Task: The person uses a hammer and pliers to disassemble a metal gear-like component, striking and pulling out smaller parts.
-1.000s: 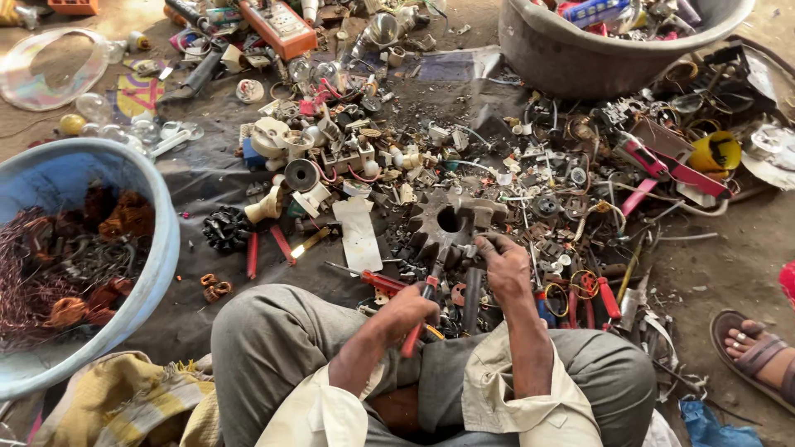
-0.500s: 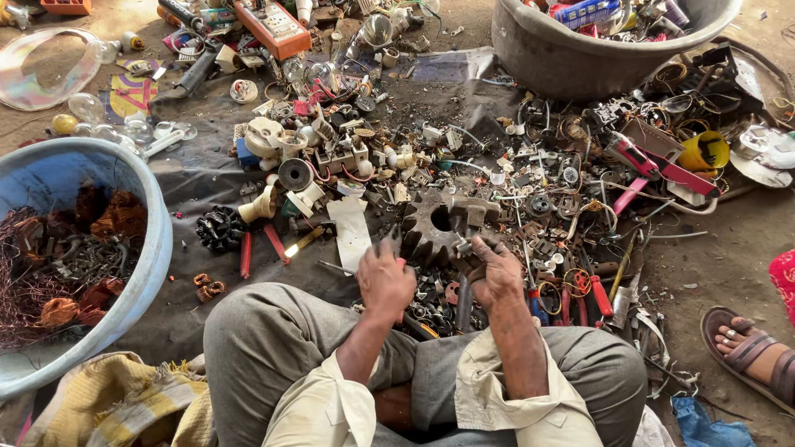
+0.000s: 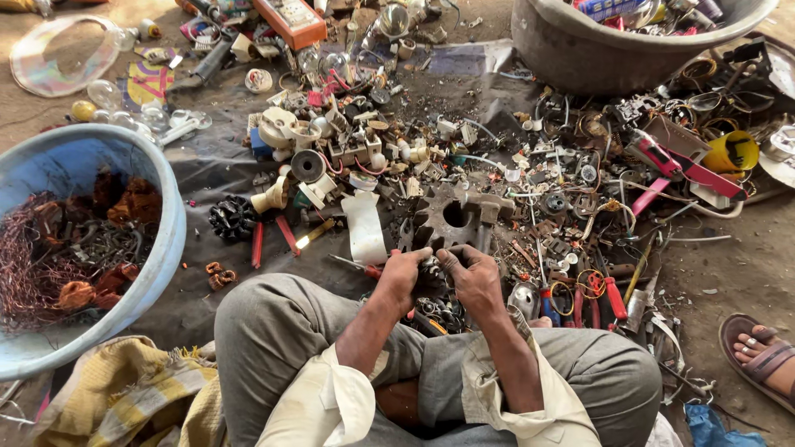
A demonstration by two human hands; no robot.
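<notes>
**Head view: both hands closed on a small metal part amid sorted scrap**

Head camera looks down on a person seated cross-legged on the ground. Fingers of the left hand [image 3: 403, 273] and right hand [image 3: 472, 277] are curled shut around one small dark metal part [image 3: 431, 268] held between them, just above the knees; its exact kind is hard to make out, probably a little coil or motor piece.

Just beyond the hands: a large rusty gear [image 3: 451, 217] flat on the dark ground sheet [image 3: 224, 165], a white plastic piece [image 3: 364, 228] beside it, red-handled tools [image 3: 598, 300] to the right.

Further out, left: a blue tub [image 3: 170, 240] already holding copper wire and reddish windings. Top right: a grey basin [image 3: 580, 54] with mixed items. A sandalled foot [image 3: 758, 352] of another person at the right edge.

Progress, judged: some copper is sorted into the tub; the spread of unsorted scrap remains large, so most work is left.
</notes>
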